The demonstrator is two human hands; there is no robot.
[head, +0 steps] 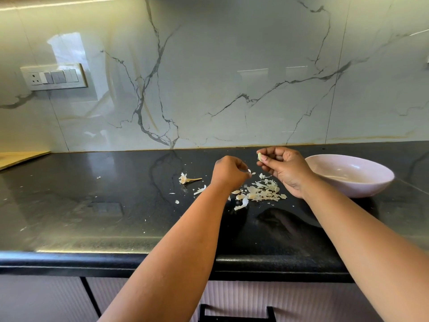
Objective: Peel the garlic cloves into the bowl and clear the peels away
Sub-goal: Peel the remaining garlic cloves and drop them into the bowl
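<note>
My right hand (pixel 284 169) pinches a pale garlic clove (pixel 260 157) between thumb and fingertips, held above the counter just left of the white bowl (pixel 380 182). My left hand (pixel 228 171) is curled and pinches a small bit of peel (pixel 249 171) at its fingertips. Below and between the hands lies a heap of garlic peels (pixel 261 192) on the black counter (pixel 92 205). What the bowl holds is hard to make out.
A bare garlic stem with root end (pixel 186 178) lies left of my left hand. Small peel flakes (pixel 200 190) are scattered over the counter. A wooden board (pixel 21 158) sits at the far left. The marble wall carries a switch panel (pixel 54 76).
</note>
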